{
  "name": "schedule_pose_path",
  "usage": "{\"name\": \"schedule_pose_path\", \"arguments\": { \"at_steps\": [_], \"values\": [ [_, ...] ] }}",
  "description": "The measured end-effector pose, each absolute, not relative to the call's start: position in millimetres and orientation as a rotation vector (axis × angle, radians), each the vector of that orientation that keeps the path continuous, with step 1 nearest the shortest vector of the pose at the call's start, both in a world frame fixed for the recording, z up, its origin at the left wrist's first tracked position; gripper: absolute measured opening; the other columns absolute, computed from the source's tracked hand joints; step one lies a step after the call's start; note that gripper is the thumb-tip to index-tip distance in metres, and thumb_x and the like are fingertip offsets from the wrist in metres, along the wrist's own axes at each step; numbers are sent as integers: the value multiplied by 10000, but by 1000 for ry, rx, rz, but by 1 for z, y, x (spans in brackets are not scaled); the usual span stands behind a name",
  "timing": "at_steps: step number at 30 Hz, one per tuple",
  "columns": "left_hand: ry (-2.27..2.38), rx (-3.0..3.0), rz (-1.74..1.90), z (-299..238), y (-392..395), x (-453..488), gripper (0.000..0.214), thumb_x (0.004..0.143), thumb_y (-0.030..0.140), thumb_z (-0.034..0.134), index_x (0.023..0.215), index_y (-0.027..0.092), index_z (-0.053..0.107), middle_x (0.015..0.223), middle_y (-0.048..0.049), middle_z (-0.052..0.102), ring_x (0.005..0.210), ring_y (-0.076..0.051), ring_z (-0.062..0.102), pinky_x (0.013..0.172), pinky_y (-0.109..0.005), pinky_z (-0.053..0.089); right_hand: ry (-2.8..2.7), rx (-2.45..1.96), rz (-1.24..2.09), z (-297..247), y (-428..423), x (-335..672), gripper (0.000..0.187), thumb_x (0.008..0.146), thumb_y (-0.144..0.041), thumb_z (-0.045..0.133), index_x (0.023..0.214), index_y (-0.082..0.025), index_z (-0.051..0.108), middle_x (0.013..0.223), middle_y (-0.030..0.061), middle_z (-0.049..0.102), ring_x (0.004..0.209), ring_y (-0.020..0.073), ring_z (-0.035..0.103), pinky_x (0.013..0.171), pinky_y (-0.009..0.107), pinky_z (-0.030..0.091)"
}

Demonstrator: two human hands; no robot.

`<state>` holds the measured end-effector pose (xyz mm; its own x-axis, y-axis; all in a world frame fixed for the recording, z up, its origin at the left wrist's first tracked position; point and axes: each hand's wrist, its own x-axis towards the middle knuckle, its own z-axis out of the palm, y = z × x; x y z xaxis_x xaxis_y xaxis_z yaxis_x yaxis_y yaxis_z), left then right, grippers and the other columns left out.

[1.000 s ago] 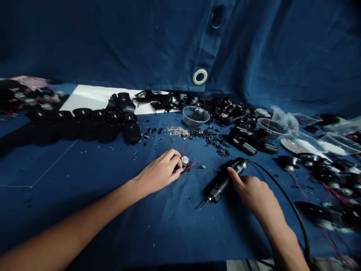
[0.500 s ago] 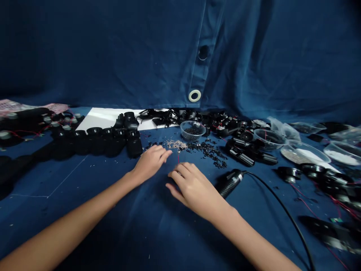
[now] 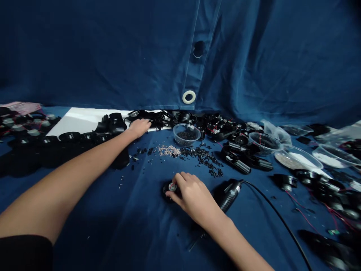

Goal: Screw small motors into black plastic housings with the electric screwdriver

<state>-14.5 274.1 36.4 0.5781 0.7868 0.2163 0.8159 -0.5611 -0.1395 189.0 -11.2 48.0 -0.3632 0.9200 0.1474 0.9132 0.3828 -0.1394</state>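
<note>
On blue cloth, my R hand pinches small motor; L hand on black wire tangle, grip unclear. Wrist slip could knock corded screwdriver.

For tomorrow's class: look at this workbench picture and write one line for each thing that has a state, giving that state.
Left hand: resting on a black tangle.
Right hand: closed over a small round part.
Electric screwdriver: lying on the blue cloth, cord attached.
Clear bowl: holding black bits.
</note>
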Motion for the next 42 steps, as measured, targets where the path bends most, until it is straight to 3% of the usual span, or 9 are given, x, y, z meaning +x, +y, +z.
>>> {"name": "schedule_pose_path", "arguments": {
  "at_steps": [6,12,18,21,25,28,33,37,42],
  "values": [
    [-1180,-2566,-273,52,262,-15,220,894,187,399,1032,101,547,1060,-158,525,1063,-284,450,920,-417,359,-2391,-1525,295,47,-9,195,200,891,-365,522,968,-181,546,921,59,582,839,184,561,760,320,463],
    [-1133,-2433,-763,76,180,-2,225,900,181,422,1075,76,516,1030,-135,504,990,-249,492,858,-382,434,-2380,-1416,421,51,-10,202,152,891,-322,536,963,-192,568,908,47,587,857,162,562,787,300,450],
    [-960,-2672,-496,48,40,-21,181,930,176,398,947,145,575,904,-83,520,856,-209,509,769,-352,467,-2377,-1426,462,51,-14,208,273,887,-443,512,986,-197,576,915,49,593,852,163,579,764,281,440],
    [-933,-2799,-361,27,4,-34,193,939,232,415,1006,172,586,927,-74,535,853,-205,526,761,-353,483,-2352,-1512,512,50,-14,212,418,870,-569,449,991,-197,596,905,67,615,840,186,594,740,293,437],
    [-958,-2943,-399,17,-4,-44,320,889,409,524,1123,193,557,1234,-133,485,1124,-285,486,923,-468,439,-2233,-1638,592,51,-13,213,522,870,-636,353,1004,-198,603,903,85,635,834,204,609,735,307,438],
    [-1052,-3063,-420,20,3,-46,283,905,391,500,1134,229,536,1352,-101,429,1218,-270,448,995,-493,389,-2133,-1682,546,50,-13,208,532,885,-617,342,1092,-186,577,998,112,605,886,217,604,804,345,446],
    [-1075,-3168,-516,24,12,-41,255,896,369,528,1121,250,542,1365,-57,438,1184,-209,489,988,-411,420,-2161,-1555,530,44,-15,204,509,855,-568,477,1222,-216,489,1118,93,513,954,196,573,872,359,453],
    [-895,-3194,-625,24,17,-34,266,885,387,557,1109,245,582,1265,-44,549,1189,-193,491,1019,-391,395,-2262,-1459,572,43,-13,207,357,813,-502,592,1024,-217,551,984,42,508,863,157,548,821,323,460],
    [-762,-3177,-773,18,24,-30,298,867,392,587,1113,226,611,1163,-28,635,1191,-186,498,1026,-365,398,-2228,-1361,595,41,-5,213,257,778,-410,667,919,-212,584,1085,44,465,969,155,517,900,307,429]
  ]
}}
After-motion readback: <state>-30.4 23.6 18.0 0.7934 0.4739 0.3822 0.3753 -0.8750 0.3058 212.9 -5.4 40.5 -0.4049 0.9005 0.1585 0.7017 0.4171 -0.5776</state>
